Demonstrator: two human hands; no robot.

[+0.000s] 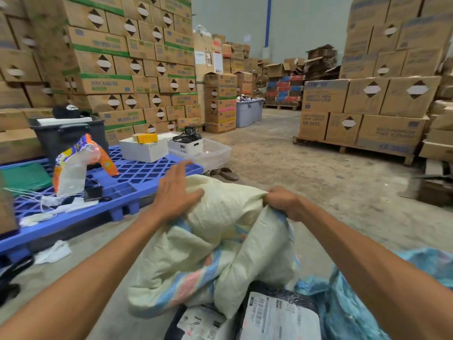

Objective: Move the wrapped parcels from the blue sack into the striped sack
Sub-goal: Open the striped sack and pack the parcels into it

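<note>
WAREHOUSE FLOOR: A person bends over 2 sacks among stacked cartons. The left hand is flat and relaxed, its fingers straight and slightly apart. The thumb and heel of the palm press on the top fold of the striped sack, and the fingertips reach past the cloth toward a blue plastic pallet. The right hand is balled up, knuckles uppermost, with its fingers clamped round a bunched edge of the same sack.

Between the 2 hands the cloth rises in a ridge. Below the fingers it drops in loose folds toward the person, so its long axis runs from the hands down to the parcels. The sack is woven, pale cream and limp, crossed by a band of blue and pink stripes.

Under its lowest folds, nearer the person than either hand, lies a wrapped parcel in black film, its white printed label facing up. A second parcel lies just left of it. The first touches the crumpled edge of the blue sack, which is glossy and creased and lies beneath the right forearm.
</note>
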